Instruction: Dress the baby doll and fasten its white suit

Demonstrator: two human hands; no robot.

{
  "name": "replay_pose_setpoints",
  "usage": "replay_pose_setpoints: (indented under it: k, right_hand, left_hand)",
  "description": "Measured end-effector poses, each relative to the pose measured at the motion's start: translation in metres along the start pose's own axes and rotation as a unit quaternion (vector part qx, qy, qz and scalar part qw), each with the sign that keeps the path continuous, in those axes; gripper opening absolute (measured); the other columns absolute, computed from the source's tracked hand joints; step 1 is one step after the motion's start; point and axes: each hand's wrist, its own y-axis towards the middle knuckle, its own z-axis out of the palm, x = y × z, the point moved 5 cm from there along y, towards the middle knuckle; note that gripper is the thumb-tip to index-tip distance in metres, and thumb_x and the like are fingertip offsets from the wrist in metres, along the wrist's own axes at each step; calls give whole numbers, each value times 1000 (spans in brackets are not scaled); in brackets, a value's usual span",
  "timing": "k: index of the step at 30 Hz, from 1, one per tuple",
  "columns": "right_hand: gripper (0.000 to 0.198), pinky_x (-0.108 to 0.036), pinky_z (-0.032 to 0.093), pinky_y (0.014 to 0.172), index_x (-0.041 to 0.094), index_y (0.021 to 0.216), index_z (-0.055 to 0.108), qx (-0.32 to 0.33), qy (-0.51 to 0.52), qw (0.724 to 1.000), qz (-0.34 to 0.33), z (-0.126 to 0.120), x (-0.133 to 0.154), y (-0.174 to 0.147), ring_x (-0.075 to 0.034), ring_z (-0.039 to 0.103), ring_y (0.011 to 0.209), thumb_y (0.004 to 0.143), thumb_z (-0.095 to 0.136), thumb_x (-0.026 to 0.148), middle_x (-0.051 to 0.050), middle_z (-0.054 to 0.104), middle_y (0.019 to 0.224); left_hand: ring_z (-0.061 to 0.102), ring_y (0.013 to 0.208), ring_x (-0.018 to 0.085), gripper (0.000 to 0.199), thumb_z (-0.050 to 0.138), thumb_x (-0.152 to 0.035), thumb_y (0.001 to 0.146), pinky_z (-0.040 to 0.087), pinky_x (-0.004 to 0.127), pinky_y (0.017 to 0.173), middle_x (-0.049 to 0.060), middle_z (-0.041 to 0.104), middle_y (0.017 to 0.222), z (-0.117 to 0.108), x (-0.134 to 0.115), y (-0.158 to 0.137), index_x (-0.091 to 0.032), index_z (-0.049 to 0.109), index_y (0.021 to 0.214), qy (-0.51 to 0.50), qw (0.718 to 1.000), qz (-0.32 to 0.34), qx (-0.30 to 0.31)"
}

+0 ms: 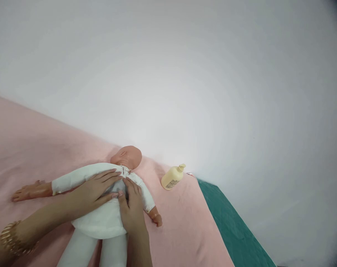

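A baby doll with a white cloth body (100,224) lies stretched out, its bare plastic head (132,155) pointing away from me and one ear showing. My left hand (97,189) rests flat across the upper torso, fingers extended toward the neck. On the right side of the torso lies my right hand (132,204), its fingers stretched out and the thumb pointing up near the left fingertips. Between the two hands a greyish patch of the torso shows. Neither hand grasps anything. The doll's arms spread out to both sides, and its lower legs are out of view.
A pink sheet (182,222) covers the surface under the doll. To the right of the head stands a cream pump bottle (172,178) with dark print. A green surface (229,222) shows beyond the sheet's right edge. A white wall (168,74) rises behind.
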Motion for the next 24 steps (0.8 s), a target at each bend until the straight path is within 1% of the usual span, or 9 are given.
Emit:
replay_pose_setpoints:
  k: [5,10,12,14,15,17,20,22,24]
  right_hand:
    - [40,-42,31,112,20,136,51,1,12,1000,0,0,-1,0,-21,40,132,98,44,33,-8,52,139]
    - [35,-39,31,111,24,130,54,-44,44,998,3,-10,3,-5,-20,39,132,98,44,32,-7,47,141]
    - [29,-37,38,103,22,118,61,-76,50,996,-1,-18,9,-8,-20,48,121,97,43,31,-8,56,128]
    - [26,-32,44,86,20,96,67,-79,56,995,-4,-27,17,-11,-18,58,97,97,42,29,-6,65,99]
    - [27,-29,43,77,19,84,66,-66,60,996,-6,-30,21,-12,-17,58,84,96,43,27,-4,64,84]
    - [29,-25,38,64,19,68,64,-9,75,997,-14,-32,31,-15,-14,53,68,92,48,22,1,57,66]
    - [25,-22,32,55,19,64,68,110,98,989,-25,-26,42,-21,-10,46,58,84,54,14,4,50,59]
    - [25,-21,30,52,20,66,72,168,102,980,-26,-21,45,-25,-9,44,54,82,55,12,5,48,58]
    - [24,-21,30,52,20,67,74,186,96,978,-27,-17,44,-27,-8,42,52,81,56,11,5,46,57]
  left_hand:
    - [44,132,26,56,39,-53,97,36,43,111,8,48,144,1,1,0,-17,50,138,-10,1000,-3,19]
    - [42,133,27,52,45,-47,96,35,43,111,8,46,145,-12,-8,1,-20,46,141,-17,1000,20,-8]
    - [39,134,27,50,47,-46,95,34,42,111,6,46,146,-24,-19,1,-22,46,140,-33,998,39,-26]
    - [44,130,26,43,47,-45,96,36,39,107,4,52,139,-37,-33,0,-25,52,132,-73,997,34,-21]
    - [49,123,24,36,45,-44,96,38,36,103,3,58,132,-43,-39,0,-26,57,125,-99,995,21,-1]
    - [58,104,21,28,43,-42,97,41,32,93,0,66,109,-50,-54,0,-26,64,105,-145,987,3,76]
    - [59,85,18,32,43,-39,97,40,29,83,-2,65,86,-57,-69,-2,-22,63,79,-163,970,-12,178]
    - [59,80,16,34,44,-37,96,39,27,77,-2,64,80,-57,-70,-3,-21,62,72,-161,965,-24,206]
    - [59,78,16,34,45,-37,95,38,26,74,-2,64,79,-53,-67,-6,-22,64,71,-165,961,-30,219]
